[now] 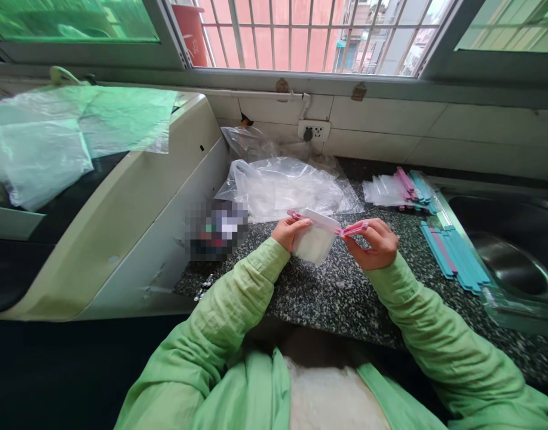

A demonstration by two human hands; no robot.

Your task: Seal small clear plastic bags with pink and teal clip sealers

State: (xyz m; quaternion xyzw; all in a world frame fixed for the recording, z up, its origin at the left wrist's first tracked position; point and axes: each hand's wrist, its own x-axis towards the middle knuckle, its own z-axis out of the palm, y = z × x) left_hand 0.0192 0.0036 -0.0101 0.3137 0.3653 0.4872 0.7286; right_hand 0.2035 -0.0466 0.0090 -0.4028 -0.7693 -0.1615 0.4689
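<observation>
Over speckled granite counter (327,298), both hands pinch a pink clip (340,227) on a small bag (314,243).

view: single head cam, worn by the person
facing: forward and down, toward table (345,298) and window (300,36)
range: close, arms filled the lower frame

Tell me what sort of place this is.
Likely a home kitchen used for packing: a speckled stone counter, a steel sink, a barred window, and stacks of bag clips.

Small bag (315,243) with pink clip (340,227) between both hands
</observation>
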